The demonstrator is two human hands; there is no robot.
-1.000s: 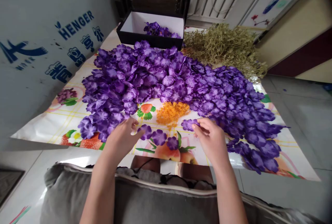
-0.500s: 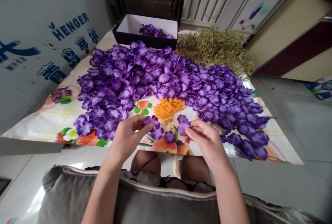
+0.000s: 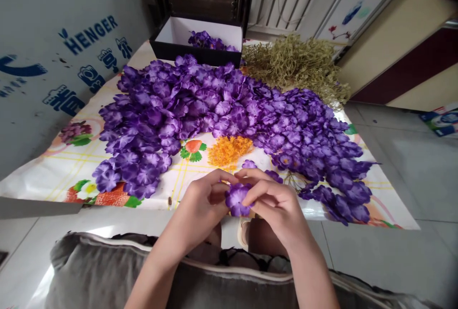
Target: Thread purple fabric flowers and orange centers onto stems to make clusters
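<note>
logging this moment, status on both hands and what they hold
Left hand, right hand: both grip one purple fabric flower. Nothing in the way. Heap of purple fabric flowers beyond.

Purple flower [image 3: 236,199]; purple petal heap [image 3: 222,108]; orange stamen pile [image 3: 229,149]; fruit-print sheet [image 3: 71,166]; black box [image 3: 200,42], white inside.

Matt cloth petals [image 3: 236,198], glossy tablecloth [image 3: 57,175]

L hand [image 3: 200,206], R hand [image 3: 277,209], 1 box [image 3: 193,54], 1 orange pile [image 3: 229,149], 1 olive heap [image 3: 296,63], purple flowers [image 3: 214,104] uncountable.
</note>
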